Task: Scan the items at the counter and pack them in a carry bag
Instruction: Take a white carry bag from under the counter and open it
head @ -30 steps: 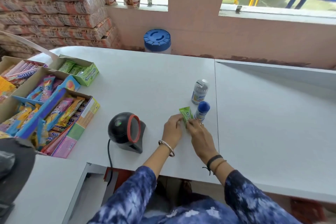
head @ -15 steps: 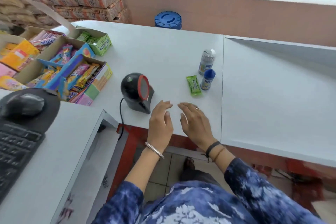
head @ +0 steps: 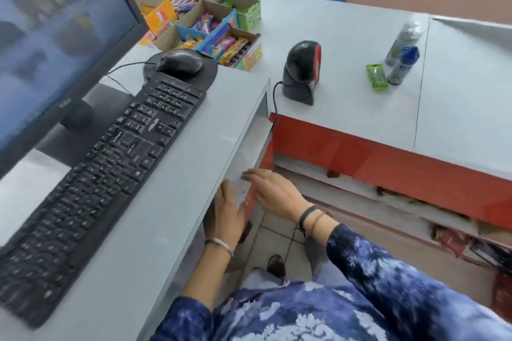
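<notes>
A green packet (head: 376, 77) lies flat on the grey counter (head: 346, 116), beside a small blue-capped bottle (head: 402, 67) and a taller white-capped bottle (head: 405, 42). A black scanner with a red ring (head: 302, 70) stands to their left. My left hand (head: 225, 214) is below the desk's edge, fingers apart and partly hidden under the desk. My right hand (head: 273, 191) hovers beside it, fingers spread, holding nothing. Both hands are well below and left of the items. No carry bag is in view.
A black keyboard (head: 102, 171), mouse (head: 180, 63) on a round pad and a monitor (head: 55, 36) sit on the lower desk at left. Open boxes of sweets (head: 221, 36) stand behind them. Red shelving (head: 388, 163) runs under the counter.
My hands let go of the green packet, left it on the counter and dropped down to the space under the desk at left. The view swung left and down.
</notes>
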`<action>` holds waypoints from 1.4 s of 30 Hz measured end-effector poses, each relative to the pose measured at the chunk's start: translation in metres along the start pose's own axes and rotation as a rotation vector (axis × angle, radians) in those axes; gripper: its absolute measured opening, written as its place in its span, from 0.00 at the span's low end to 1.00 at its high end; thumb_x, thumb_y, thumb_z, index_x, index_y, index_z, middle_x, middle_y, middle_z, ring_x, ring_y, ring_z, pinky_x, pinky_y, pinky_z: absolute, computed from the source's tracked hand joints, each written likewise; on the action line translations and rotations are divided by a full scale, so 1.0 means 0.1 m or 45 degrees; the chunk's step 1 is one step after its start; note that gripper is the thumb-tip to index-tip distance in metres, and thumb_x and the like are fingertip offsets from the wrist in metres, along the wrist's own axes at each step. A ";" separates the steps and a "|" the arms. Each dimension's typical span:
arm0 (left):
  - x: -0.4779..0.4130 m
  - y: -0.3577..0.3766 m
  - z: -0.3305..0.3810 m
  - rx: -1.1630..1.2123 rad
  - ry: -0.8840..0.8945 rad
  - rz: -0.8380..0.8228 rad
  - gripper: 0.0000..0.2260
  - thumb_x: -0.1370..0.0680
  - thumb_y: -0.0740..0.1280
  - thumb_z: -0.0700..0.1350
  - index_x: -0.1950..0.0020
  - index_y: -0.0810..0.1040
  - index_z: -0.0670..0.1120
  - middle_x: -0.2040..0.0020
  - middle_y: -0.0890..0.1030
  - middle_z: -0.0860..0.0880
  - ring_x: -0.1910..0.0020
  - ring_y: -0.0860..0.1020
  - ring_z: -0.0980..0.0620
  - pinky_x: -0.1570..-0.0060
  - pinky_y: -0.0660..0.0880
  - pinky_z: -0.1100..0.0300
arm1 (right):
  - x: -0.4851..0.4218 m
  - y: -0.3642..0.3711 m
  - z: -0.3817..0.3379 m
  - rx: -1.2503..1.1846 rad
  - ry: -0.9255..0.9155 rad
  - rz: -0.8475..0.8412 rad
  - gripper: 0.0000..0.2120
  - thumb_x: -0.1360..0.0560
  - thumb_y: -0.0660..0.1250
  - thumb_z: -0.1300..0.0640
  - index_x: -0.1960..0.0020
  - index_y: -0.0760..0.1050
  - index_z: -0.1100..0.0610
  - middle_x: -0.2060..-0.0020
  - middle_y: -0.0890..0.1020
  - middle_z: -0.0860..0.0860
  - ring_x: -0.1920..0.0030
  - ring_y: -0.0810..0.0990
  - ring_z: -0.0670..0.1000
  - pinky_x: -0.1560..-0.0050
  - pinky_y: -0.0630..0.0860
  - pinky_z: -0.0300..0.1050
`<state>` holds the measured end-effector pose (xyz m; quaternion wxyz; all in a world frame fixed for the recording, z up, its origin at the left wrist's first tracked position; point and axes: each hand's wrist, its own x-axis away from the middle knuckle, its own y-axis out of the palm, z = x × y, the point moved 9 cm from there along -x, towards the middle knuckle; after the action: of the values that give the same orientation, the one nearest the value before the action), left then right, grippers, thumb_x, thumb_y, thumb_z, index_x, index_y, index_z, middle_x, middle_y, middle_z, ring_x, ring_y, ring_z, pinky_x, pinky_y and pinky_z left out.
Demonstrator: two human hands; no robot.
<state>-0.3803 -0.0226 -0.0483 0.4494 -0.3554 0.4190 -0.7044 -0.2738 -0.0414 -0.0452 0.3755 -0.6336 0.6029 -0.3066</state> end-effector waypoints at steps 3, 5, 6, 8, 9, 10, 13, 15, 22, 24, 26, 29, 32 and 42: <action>0.07 0.03 -0.13 0.146 -0.042 -0.080 0.25 0.24 0.65 0.40 0.29 0.62 0.42 0.29 0.68 0.39 0.32 0.69 0.41 0.36 0.69 0.50 | -0.07 0.24 -0.16 0.025 -0.062 -0.118 0.23 0.27 0.59 0.68 0.32 0.68 0.60 0.31 0.72 0.57 0.35 0.73 0.59 0.36 0.71 0.55; 0.05 0.02 -0.14 0.292 -0.119 -0.137 0.21 0.22 0.61 0.38 0.30 0.64 0.40 0.31 0.71 0.39 0.33 0.70 0.42 0.36 0.67 0.53 | -0.12 0.28 -0.17 0.022 -0.051 -0.105 0.27 0.31 0.58 0.71 0.32 0.69 0.60 0.32 0.72 0.56 0.33 0.72 0.58 0.35 0.70 0.55; 0.06 0.00 -0.18 0.327 -0.150 -0.156 0.18 0.21 0.59 0.38 0.31 0.65 0.39 0.33 0.73 0.38 0.35 0.72 0.42 0.36 0.67 0.54 | -0.14 0.27 -0.18 0.028 -0.053 -0.096 0.28 0.32 0.57 0.72 0.33 0.70 0.60 0.32 0.73 0.56 0.32 0.71 0.57 0.34 0.69 0.54; 0.09 0.01 -0.30 0.432 -0.217 -0.134 0.16 0.20 0.58 0.43 0.33 0.69 0.41 0.38 0.77 0.40 0.41 0.75 0.47 0.42 0.71 0.63 | -0.17 0.25 -0.15 0.067 -0.067 -0.071 0.28 0.33 0.58 0.72 0.33 0.70 0.59 0.33 0.74 0.56 0.31 0.69 0.55 0.31 0.66 0.55; 0.11 -0.07 -0.27 0.486 -0.211 -0.090 0.16 0.21 0.60 0.48 0.35 0.73 0.46 0.40 0.79 0.46 0.44 0.76 0.53 0.45 0.71 0.69 | -0.20 0.24 -0.13 0.101 -0.077 -0.063 0.28 0.32 0.59 0.71 0.33 0.70 0.58 0.33 0.74 0.55 0.30 0.68 0.54 0.29 0.63 0.56; 0.10 -0.18 -0.22 0.417 -0.186 -0.073 0.15 0.25 0.63 0.53 0.39 0.77 0.51 0.43 0.81 0.52 0.46 0.78 0.57 0.45 0.71 0.71 | -0.22 0.21 -0.11 0.137 -0.083 -0.056 0.26 0.31 0.60 0.70 0.33 0.70 0.57 0.33 0.74 0.54 0.29 0.67 0.53 0.27 0.59 0.56; 0.17 -0.11 -0.23 0.636 -0.192 -0.113 0.08 0.23 0.61 0.47 0.49 0.79 0.51 0.48 0.82 0.48 0.46 0.80 0.49 0.45 0.75 0.66 | -0.26 -0.04 -0.02 0.200 -0.073 0.068 0.12 0.27 0.64 0.63 0.45 0.79 0.56 0.44 0.82 0.53 0.31 0.70 0.53 0.27 0.53 0.55; 0.15 -0.28 -0.06 0.600 0.077 0.154 0.06 0.22 0.59 0.40 0.56 0.73 0.50 0.54 0.79 0.47 0.49 0.79 0.45 0.47 0.78 0.53 | -0.19 -0.28 0.05 0.212 -0.046 0.147 0.06 0.27 0.65 0.59 0.54 0.81 0.56 0.53 0.85 0.52 0.36 0.76 0.52 0.27 0.51 0.56; 0.09 -0.21 1.03 0.025 0.423 -0.036 0.17 0.24 0.64 0.51 0.38 0.69 0.48 0.47 0.80 0.47 0.49 0.79 0.47 0.59 0.72 0.58 | 0.21 -0.87 0.27 0.028 0.197 -0.002 0.12 0.28 0.67 0.46 0.61 0.81 0.54 0.68 0.81 0.47 0.68 0.74 0.48 0.65 0.70 0.45; -0.09 -0.27 1.30 0.133 0.426 -0.084 0.08 0.23 0.63 0.48 0.47 0.74 0.46 0.57 0.80 0.46 0.56 0.79 0.47 0.64 0.68 0.61 | 0.28 -1.12 0.45 -0.287 0.327 -0.023 0.14 0.30 0.68 0.45 0.63 0.80 0.56 0.70 0.80 0.52 0.69 0.73 0.49 0.67 0.67 0.46; -0.34 -0.31 1.59 0.365 0.470 -0.191 0.06 0.25 0.65 0.47 0.54 0.77 0.44 0.64 0.76 0.50 0.64 0.76 0.50 0.68 0.66 0.64 | 0.38 -1.48 0.72 -0.707 0.425 0.042 0.20 0.32 0.66 0.43 0.59 0.79 0.61 0.66 0.80 0.55 0.66 0.74 0.53 0.62 0.68 0.46; -0.70 -0.47 2.07 0.670 0.541 -0.288 0.07 0.26 0.67 0.45 0.63 0.75 0.44 0.69 0.74 0.50 0.71 0.69 0.55 0.71 0.63 0.65 | 0.53 -1.92 1.24 -1.063 0.552 -0.004 0.20 0.36 0.65 0.45 0.55 0.79 0.60 0.62 0.81 0.47 0.61 0.78 0.47 0.58 0.73 0.40; -1.23 -0.68 2.54 0.920 0.486 -0.238 0.11 0.25 0.66 0.44 0.66 0.72 0.43 0.72 0.71 0.50 0.75 0.65 0.58 0.75 0.62 0.67 | 0.66 -2.35 1.71 -1.020 0.705 -0.086 0.23 0.46 0.74 0.48 0.57 0.77 0.61 0.63 0.81 0.51 0.61 0.79 0.52 0.60 0.75 0.40; -2.86 -1.48 4.65 1.001 0.819 0.255 0.09 0.28 0.65 0.42 0.54 0.77 0.37 0.57 0.81 0.36 0.58 0.78 0.43 0.55 0.76 0.49 | -0.20 -4.87 2.56 -0.383 0.488 0.812 0.13 0.22 0.63 0.59 0.64 0.75 0.62 0.72 0.73 0.49 0.73 0.69 0.38 0.73 0.66 0.30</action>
<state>0.0762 0.1545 0.2354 0.4628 0.1167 0.2715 -0.8358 0.1997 0.0012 0.2319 0.2355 -0.3939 0.8667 -0.1956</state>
